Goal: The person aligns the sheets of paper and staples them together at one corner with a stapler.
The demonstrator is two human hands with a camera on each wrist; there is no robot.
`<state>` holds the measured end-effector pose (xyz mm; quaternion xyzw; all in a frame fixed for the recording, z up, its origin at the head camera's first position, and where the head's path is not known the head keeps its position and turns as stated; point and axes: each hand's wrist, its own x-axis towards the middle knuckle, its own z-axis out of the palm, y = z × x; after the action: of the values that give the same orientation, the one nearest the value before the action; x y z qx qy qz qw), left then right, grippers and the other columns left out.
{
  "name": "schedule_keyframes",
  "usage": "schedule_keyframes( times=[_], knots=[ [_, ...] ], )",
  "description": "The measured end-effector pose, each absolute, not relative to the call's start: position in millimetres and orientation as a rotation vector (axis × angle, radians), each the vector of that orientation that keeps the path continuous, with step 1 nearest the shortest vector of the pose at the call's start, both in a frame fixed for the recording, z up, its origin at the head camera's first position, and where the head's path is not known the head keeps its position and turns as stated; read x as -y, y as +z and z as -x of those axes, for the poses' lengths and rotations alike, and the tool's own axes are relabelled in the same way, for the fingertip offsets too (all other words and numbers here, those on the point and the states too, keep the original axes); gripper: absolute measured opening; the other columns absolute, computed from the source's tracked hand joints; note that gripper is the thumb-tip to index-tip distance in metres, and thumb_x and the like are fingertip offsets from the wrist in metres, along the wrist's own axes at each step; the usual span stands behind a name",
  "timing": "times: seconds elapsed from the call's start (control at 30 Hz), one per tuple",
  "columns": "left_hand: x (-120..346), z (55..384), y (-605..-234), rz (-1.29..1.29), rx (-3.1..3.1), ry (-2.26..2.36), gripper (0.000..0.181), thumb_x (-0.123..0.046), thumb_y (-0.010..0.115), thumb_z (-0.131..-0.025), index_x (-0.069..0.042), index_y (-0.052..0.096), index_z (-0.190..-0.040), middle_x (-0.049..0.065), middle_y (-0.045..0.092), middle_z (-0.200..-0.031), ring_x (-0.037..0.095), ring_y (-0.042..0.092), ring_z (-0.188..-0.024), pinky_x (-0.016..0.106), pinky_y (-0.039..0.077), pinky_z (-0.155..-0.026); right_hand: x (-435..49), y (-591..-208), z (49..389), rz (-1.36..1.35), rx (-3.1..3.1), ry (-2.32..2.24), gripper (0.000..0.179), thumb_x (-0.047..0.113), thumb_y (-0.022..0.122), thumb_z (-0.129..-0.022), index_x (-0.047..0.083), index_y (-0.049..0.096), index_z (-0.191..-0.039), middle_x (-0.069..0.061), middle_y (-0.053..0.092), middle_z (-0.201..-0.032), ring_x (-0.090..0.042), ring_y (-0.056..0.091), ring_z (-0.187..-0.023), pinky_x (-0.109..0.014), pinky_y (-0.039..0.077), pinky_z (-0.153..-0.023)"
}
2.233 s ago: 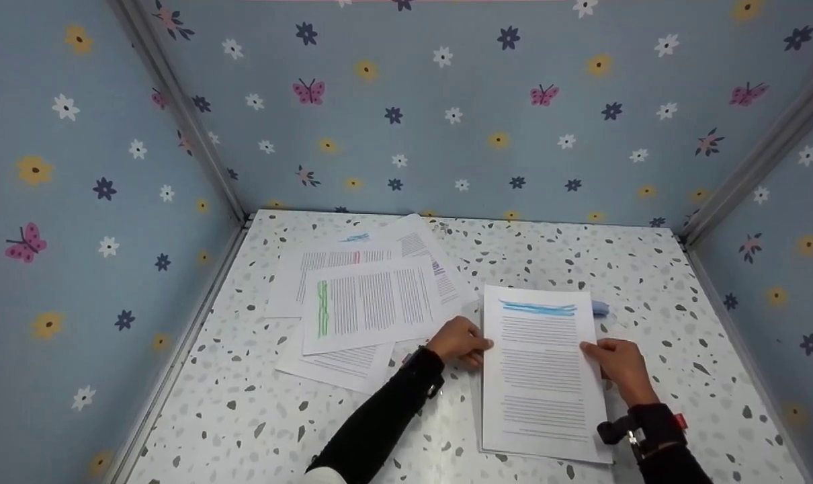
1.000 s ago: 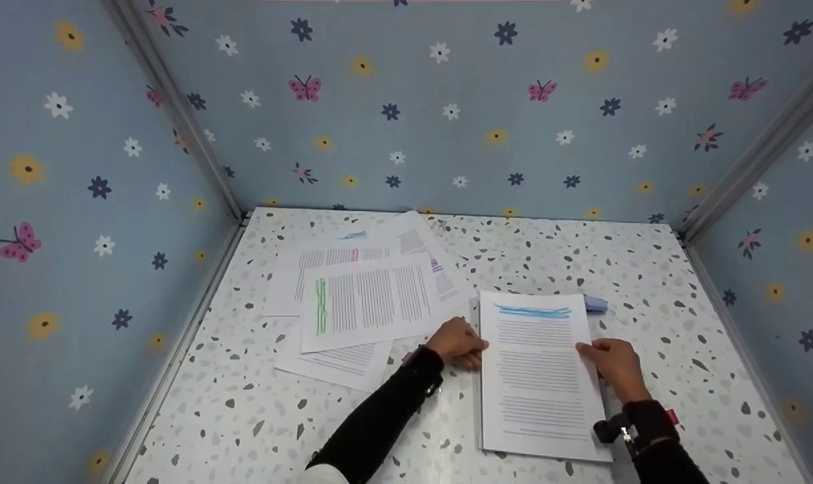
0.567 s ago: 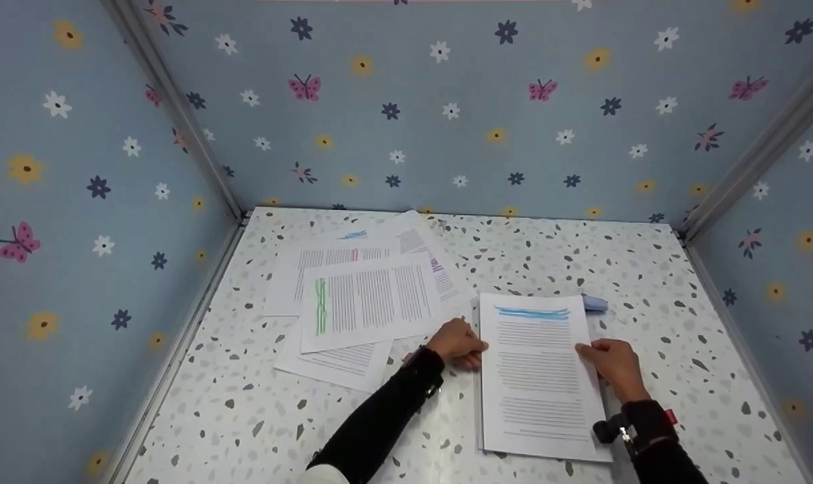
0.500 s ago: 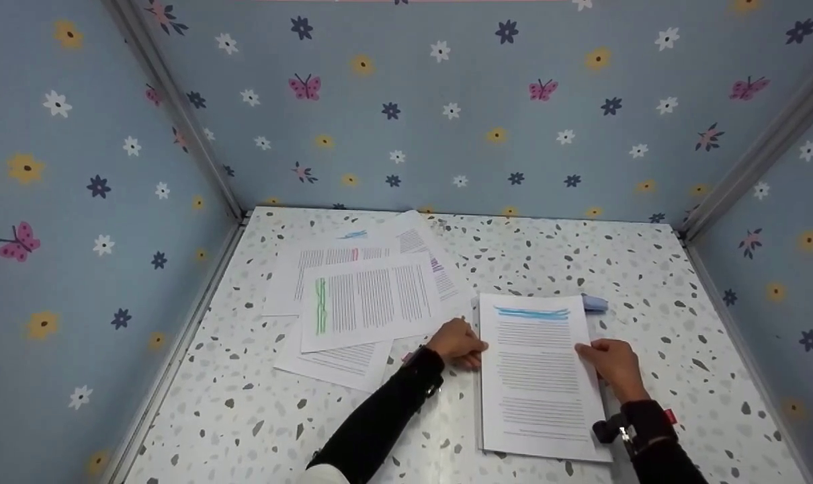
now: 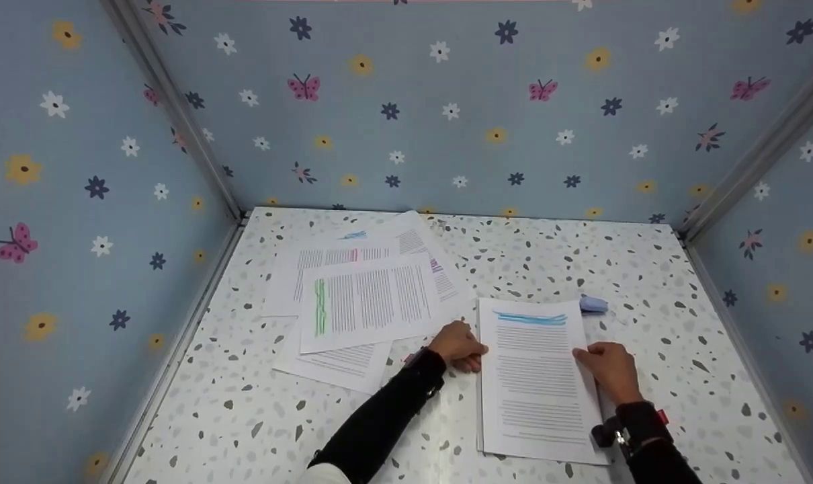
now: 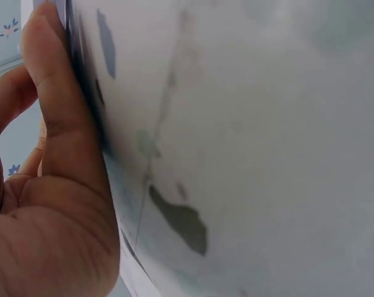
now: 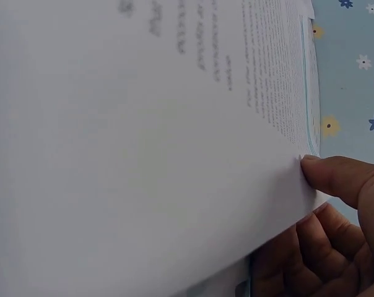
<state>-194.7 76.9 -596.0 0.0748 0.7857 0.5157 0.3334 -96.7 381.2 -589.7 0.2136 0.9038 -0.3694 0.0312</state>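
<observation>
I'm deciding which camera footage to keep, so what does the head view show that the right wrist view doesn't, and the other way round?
Only the head view: the left hand, the overlapping loose sheets and a small blue object, too unclear to identify.

Only the right wrist view: a close look at bent fingers below the edge of the printed pages, largely hidden from the head camera.

Both: those pages, the right hand with its thumb on top, and the flowered wall.

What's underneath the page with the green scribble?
Other printed sheets stick out from under the green-scribbled page on several sides; their covered parts can't be seen.
</observation>
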Motion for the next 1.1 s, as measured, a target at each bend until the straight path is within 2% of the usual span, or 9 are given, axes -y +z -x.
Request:
schedule_keyframes(
  times=[0.23, 0.5, 0.73, 0.93, 1.1],
  knots=[
    [-80, 196, -597, -0.168, -2.105, 1.296, 0.023, -0.01, 0.077, -0.091, 0.001, 0.073, -0.071, 0.014, 0.072, -0.065, 0.018, 0.069, -0.051, 0.026, 0.055, -0.046, -380, -591, 98, -0.635, -2.817, -1.112, 0.042, 0.029, 0.073, -0.094, -0.01, 0.071, -0.109, -0.023, 0.071, -0.104, -0.028, 0.063, -0.083, -0.033, 0.047, -0.065],
    [-86, 200, -604, -0.195, -2.208, 1.231, 0.029, -0.006, 0.075, -0.089, -0.002, 0.068, -0.062, 0.008, 0.066, -0.054, 0.015, 0.062, -0.041, 0.025, 0.051, -0.039, -380, -592, 99, -0.606, -2.845, -1.054, 0.045, 0.03, 0.072, -0.094, -0.012, 0.07, -0.111, -0.028, 0.07, -0.11, -0.036, 0.067, -0.092, -0.047, 0.052, -0.077],
    [-87, 200, -602, -0.247, -2.299, 1.152, 0.033, -0.003, 0.07, -0.086, -0.002, 0.068, -0.053, 0.007, 0.063, -0.048, 0.015, 0.06, -0.037, 0.024, 0.047, -0.035, -379, -594, 100, -0.59, -2.849, -1.047, 0.042, 0.029, 0.071, -0.094, -0.01, 0.071, -0.108, -0.025, 0.07, -0.105, -0.03, 0.064, -0.083, -0.04, 0.05, -0.07],
    [-87, 198, -598, -0.279, -2.348, 1.09, 0.033, -0.005, 0.07, -0.086, -0.001, 0.07, -0.054, 0.006, 0.061, -0.045, 0.015, 0.059, -0.036, 0.022, 0.043, -0.033, -378, -596, 99, -0.581, -2.879, -1.033, 0.036, 0.028, 0.072, -0.093, -0.007, 0.072, -0.103, -0.023, 0.071, -0.103, -0.029, 0.063, -0.082, -0.042, 0.05, -0.073],
    [-86, 197, -596, -0.284, -2.357, 1.068, 0.035, -0.008, 0.072, -0.088, -0.001, 0.069, -0.053, 0.006, 0.061, -0.045, 0.016, 0.06, -0.038, 0.022, 0.042, -0.032, -377, -596, 99, -0.58, -2.883, -1.022, 0.036, 0.028, 0.072, -0.094, -0.007, 0.071, -0.102, -0.022, 0.07, -0.1, -0.028, 0.062, -0.079, -0.04, 0.048, -0.068]
  ],
)
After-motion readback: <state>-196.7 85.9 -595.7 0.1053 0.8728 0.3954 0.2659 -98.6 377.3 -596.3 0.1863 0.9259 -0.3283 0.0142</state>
